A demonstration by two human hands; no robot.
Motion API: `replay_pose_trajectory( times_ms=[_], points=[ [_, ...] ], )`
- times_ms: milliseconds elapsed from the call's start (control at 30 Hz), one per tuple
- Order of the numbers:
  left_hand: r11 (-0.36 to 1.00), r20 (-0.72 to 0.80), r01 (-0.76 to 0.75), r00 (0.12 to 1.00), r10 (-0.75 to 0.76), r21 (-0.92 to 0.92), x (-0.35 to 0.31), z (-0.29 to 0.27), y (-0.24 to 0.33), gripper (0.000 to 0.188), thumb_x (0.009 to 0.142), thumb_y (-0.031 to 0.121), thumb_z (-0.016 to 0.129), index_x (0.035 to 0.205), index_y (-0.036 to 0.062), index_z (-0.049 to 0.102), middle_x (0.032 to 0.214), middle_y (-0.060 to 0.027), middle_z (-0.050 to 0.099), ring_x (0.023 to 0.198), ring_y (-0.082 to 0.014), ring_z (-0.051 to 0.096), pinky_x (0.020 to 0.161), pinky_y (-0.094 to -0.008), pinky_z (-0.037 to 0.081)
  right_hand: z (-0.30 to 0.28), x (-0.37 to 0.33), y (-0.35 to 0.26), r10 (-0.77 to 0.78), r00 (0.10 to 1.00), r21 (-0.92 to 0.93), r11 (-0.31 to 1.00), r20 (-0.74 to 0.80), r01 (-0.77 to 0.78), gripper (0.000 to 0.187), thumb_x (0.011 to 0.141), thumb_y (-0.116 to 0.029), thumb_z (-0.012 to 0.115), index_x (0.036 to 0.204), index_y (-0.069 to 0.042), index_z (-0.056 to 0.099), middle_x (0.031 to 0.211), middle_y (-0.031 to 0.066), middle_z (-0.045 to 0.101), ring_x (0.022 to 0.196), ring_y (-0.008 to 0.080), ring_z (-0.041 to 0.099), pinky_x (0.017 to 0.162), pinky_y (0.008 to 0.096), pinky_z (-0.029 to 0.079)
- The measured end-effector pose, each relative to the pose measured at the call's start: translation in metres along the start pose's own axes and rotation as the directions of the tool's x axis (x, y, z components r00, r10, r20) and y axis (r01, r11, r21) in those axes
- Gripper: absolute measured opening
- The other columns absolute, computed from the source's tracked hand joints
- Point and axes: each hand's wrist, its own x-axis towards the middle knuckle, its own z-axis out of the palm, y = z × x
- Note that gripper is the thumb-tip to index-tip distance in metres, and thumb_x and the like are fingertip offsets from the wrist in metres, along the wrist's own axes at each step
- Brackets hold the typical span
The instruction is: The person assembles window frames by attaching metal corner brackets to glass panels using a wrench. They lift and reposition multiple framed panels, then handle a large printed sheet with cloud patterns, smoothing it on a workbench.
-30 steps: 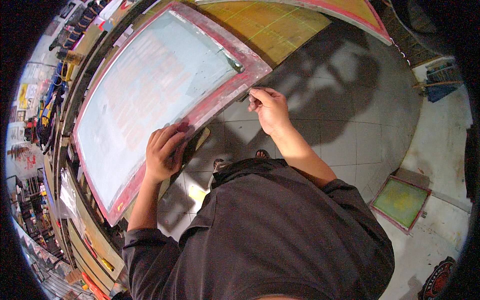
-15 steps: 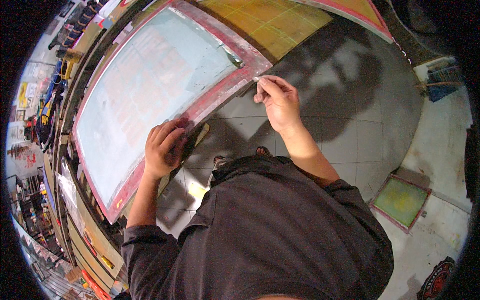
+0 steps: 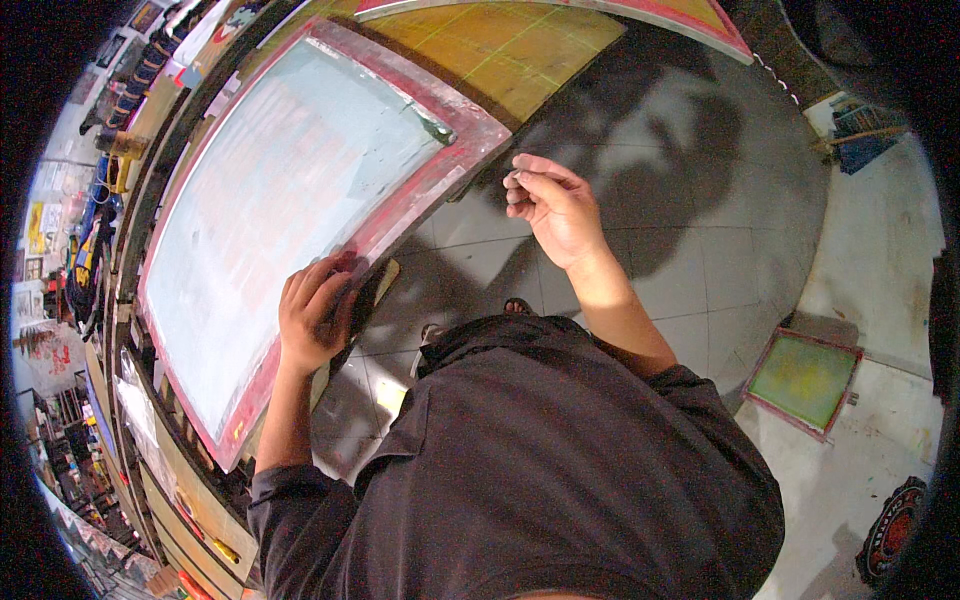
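Note:
A large screen-printing frame (image 3: 300,190) with a red-stained wooden border and pale blue-green mesh lies tilted over a long table. My left hand (image 3: 318,315) grips its near edge, fingers curled over the red border. My right hand (image 3: 555,205) is off the frame, just right of its near corner, above the grey tiled floor. Its fingers are curled together, thumb against fingertips; whether something small is pinched there cannot be made out.
A yellow printing board (image 3: 500,50) with green grid lines lies beyond the frame. A smaller screen with green mesh (image 3: 805,380) rests on the floor at the right. Cluttered shelves (image 3: 90,200) line the left side. A blue crate (image 3: 865,125) sits at the far right.
My right hand has come off the frame's near corner and moved a little right, away from it. My left hand has stayed on the frame's edge.

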Motion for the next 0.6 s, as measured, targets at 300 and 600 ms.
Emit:
replay_pose_trajectory(
  times_ms=[300,600],
  points=[
    [0.998,0.024,0.049,0.999,-0.049,-0.027,-0.009,0.003,-0.007,0.03,0.065,0.004,0.059,0.095,0.0053,0.057,0.106,-0.0122,0.057,0.094,-0.0307,0.054,0.08,-0.0375,0.041,-0.007,0.0,-0.009,-0.033,0.999,-0.088,0.996,-0.004,0.033,0.019,0.083,-0.006,0.049,0.098,0.002,0.057,0.086,0.0094,0.059,0.076,0.0164,0.056,0.066,0.0309,0.047],
    [0.998,0.049,0.058,0.997,-0.056,-0.035,-0.008,0.002,-0.007,0.032,0.065,0.007,0.058,0.097,0.0055,0.055,0.108,-0.0125,0.057,0.095,-0.0317,0.053,0.081,-0.0389,0.041,-0.024,0.005,-0.02,-0.067,0.998,-0.027,0.997,0.002,0.067,0.016,0.083,-0.008,0.052,0.093,0.003,0.057,0.08,0.0078,0.058,0.066,0.0157,0.054,0.058,0.0294,0.046]
  ],
)
